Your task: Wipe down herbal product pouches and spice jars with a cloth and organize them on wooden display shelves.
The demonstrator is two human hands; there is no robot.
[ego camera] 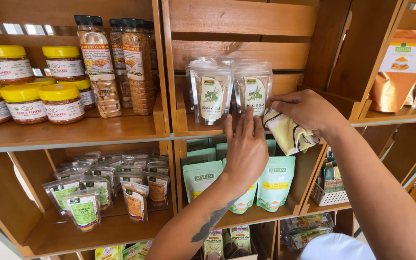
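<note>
Shelf tidying mid-way, by the look of it: two clear herb pouches [211, 91] standing upright on the upper wooden shelf [121, 130], the right-hand one being straightened, the rest unhandled. Left hand [244, 150] raised flat, fingers loose and extended, fingertips touching the right pouch's lower edge. Right hand [304, 110] clenched around a folded yellow-patterned cloth [287, 135] just beside that pouch. Tall black-capped jars [97, 67] and squat yellow-lidded jars [25, 103] further left. Mint-green pouches [275, 183] below; orange bag [398, 72] far right.

Two pouches [232, 91] on upper shelf [121, 127], jars [25, 91] left — hands [246, 149] before pouches, bags [239, 180] below.
</note>
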